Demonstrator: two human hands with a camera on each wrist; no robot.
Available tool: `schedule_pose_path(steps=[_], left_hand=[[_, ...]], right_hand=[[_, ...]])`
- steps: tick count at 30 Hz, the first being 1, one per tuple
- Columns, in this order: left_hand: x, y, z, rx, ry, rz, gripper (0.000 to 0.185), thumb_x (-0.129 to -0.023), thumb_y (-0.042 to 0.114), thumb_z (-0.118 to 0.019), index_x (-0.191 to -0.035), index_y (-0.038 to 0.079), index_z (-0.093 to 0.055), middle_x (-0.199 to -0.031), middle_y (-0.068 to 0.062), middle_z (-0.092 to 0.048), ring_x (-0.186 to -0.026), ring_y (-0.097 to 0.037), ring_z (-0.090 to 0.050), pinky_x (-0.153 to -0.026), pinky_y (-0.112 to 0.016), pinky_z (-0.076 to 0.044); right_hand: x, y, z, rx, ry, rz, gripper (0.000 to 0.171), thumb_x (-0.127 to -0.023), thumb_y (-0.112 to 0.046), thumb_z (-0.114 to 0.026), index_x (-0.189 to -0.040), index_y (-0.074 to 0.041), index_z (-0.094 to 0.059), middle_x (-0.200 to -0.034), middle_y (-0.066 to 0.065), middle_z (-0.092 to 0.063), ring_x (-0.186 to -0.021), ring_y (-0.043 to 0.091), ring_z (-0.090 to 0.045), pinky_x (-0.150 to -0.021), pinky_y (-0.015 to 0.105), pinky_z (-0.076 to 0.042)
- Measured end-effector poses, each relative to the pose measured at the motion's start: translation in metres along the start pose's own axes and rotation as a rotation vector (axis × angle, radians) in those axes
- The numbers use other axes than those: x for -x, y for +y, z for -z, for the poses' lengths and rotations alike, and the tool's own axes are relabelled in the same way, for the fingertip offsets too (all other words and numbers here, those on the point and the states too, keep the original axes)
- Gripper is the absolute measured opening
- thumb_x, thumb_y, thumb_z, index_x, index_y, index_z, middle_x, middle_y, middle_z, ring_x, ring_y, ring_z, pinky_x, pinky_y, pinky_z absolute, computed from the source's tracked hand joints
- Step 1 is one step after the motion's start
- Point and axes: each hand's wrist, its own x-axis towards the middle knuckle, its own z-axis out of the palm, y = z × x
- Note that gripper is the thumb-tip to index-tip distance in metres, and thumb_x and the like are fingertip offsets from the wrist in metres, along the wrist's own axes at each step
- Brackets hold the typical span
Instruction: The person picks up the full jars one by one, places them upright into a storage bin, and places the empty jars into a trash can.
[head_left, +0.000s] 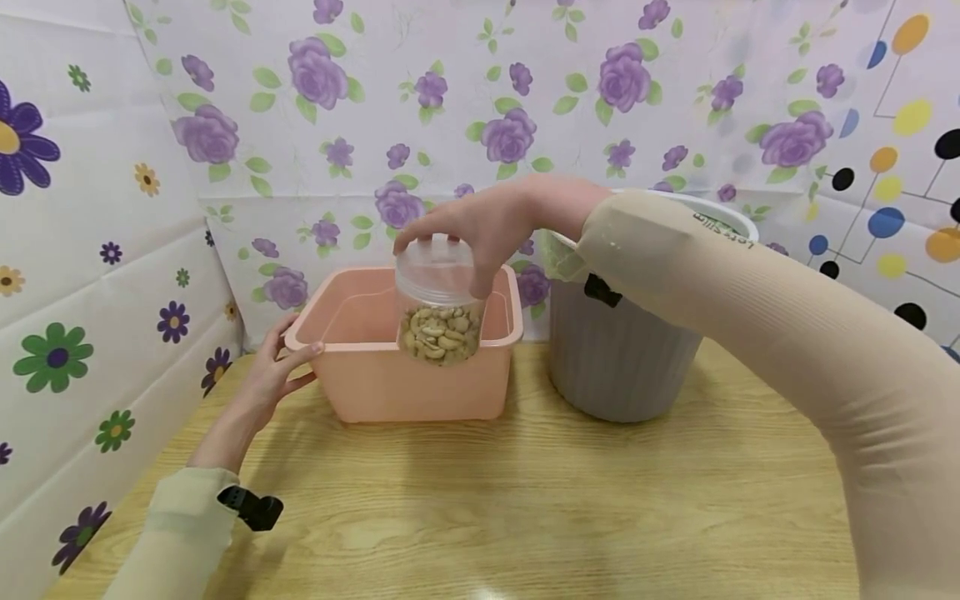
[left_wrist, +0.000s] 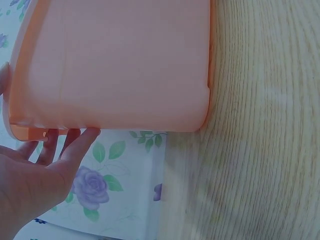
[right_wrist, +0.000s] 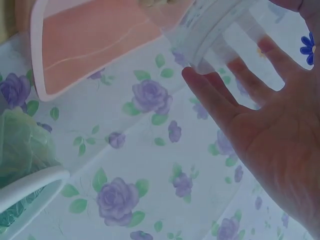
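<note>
A clear lidded jar [head_left: 439,304] with cashew nuts [head_left: 441,335] in its lower part hangs in front of the pink plastic basin [head_left: 420,387]. My right hand [head_left: 483,229] grips the jar from above, fingers and thumb spread round its upper part. In the right wrist view the fingers of the right hand [right_wrist: 270,100] curve round the clear jar [right_wrist: 215,32]. At the basin's left end my left hand [head_left: 266,375] holds the rim, thumb on the near edge. The left wrist view shows the left hand [left_wrist: 45,175] with fingers against the basin's side [left_wrist: 125,65].
A grey bin [head_left: 622,358] with a white rim and a green liner [head_left: 562,257] stands to the right of the basin, partly behind my right sleeve. Both stand on a wooden table [head_left: 480,500]. Flower-patterned sheeting [head_left: 450,108] covers the walls behind and to the left.
</note>
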Motion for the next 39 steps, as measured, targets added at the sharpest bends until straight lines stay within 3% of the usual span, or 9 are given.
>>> schedule_pose_path(steps=[12, 22, 25, 39], left_hand=[[0.000, -0.001, 0.002, 0.004, 0.004, -0.006, 0.084, -0.098, 0.030, -0.060, -0.160, 0.024, -0.004, -0.137, 0.003, -0.026, -0.110, -0.002, -0.045, -0.083, -0.016, -0.054], [0.001, -0.001, 0.002, -0.008, 0.004, -0.005, 0.084, -0.098, 0.031, -0.059, -0.160, 0.026, -0.004, -0.145, -0.004, -0.023, -0.112, -0.002, -0.044, -0.084, -0.016, -0.054], [0.000, 0.000, 0.001, -0.001, 0.003, -0.002, 0.083, -0.098, 0.031, -0.060, -0.160, 0.026, -0.005, -0.140, -0.001, -0.025, -0.112, -0.003, -0.044, -0.084, -0.016, -0.054], [0.000, -0.001, 0.000, 0.004, 0.010, 0.000, 0.084, -0.098, 0.032, -0.060, -0.160, 0.027, -0.004, -0.153, -0.010, -0.015, -0.118, -0.005, -0.041, -0.083, -0.015, -0.054]], right_hand=[[-0.026, 0.015, 0.009, 0.096, 0.020, -0.133, 0.097, -0.078, -0.019, -0.078, -0.155, -0.038, -0.021, -0.162, 0.007, -0.022, -0.145, 0.027, -0.027, -0.108, 0.048, -0.044], [-0.057, 0.024, -0.011, 0.157, -0.004, -0.153, 0.096, -0.076, -0.017, -0.078, -0.153, -0.038, -0.025, -0.164, 0.003, -0.024, -0.148, 0.024, -0.026, -0.111, 0.048, -0.041], [-0.062, 0.028, -0.020, 0.159, -0.007, -0.163, 0.095, -0.076, -0.016, -0.077, -0.153, -0.038, -0.026, -0.163, 0.003, -0.027, -0.146, 0.023, -0.029, -0.109, 0.046, -0.042], [-0.077, 0.044, -0.041, 0.103, -0.031, -0.215, 0.095, -0.075, -0.011, -0.074, -0.153, -0.040, -0.028, -0.163, -0.002, -0.028, -0.145, 0.020, -0.030, -0.103, 0.042, -0.042]])
